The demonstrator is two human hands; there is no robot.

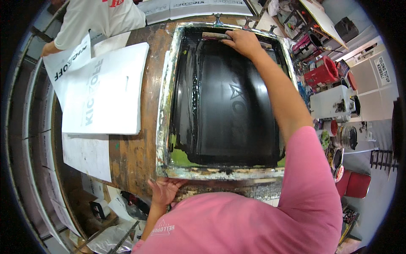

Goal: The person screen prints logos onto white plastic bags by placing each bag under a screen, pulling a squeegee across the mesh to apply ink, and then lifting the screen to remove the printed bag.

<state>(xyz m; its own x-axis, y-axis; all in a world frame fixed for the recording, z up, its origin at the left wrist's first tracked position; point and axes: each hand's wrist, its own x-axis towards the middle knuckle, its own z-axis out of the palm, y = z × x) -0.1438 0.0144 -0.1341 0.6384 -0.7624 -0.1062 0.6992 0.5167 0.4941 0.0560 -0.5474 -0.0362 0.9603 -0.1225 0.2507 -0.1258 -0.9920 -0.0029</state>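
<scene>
A screen-printing frame (164, 122) with a worn, paint-crusted wooden rim lies on the table before me. Black ink coats most of its mesh (237, 139), and faint lettering shows through. At the far end, my right hand (244, 43) is closed round the wooden handle of a squeegee (213, 36). The squeegee's blade is hidden from me. My left hand (164, 191) is palm up at the frame's near left corner. Its fingers stretch out by the underside of the rim, the tips partly hidden; I cannot tell whether they touch it.
Left of the frame, a stack of printed white sheets (114, 93) lies on the wooden table (127, 156). Another person (103, 19) holds a sheet (69, 63) by its corner there. Metal hinge clamps (217, 20) line the frame's far edge. Ink tubs and a red bucket (321, 71) crowd the right.
</scene>
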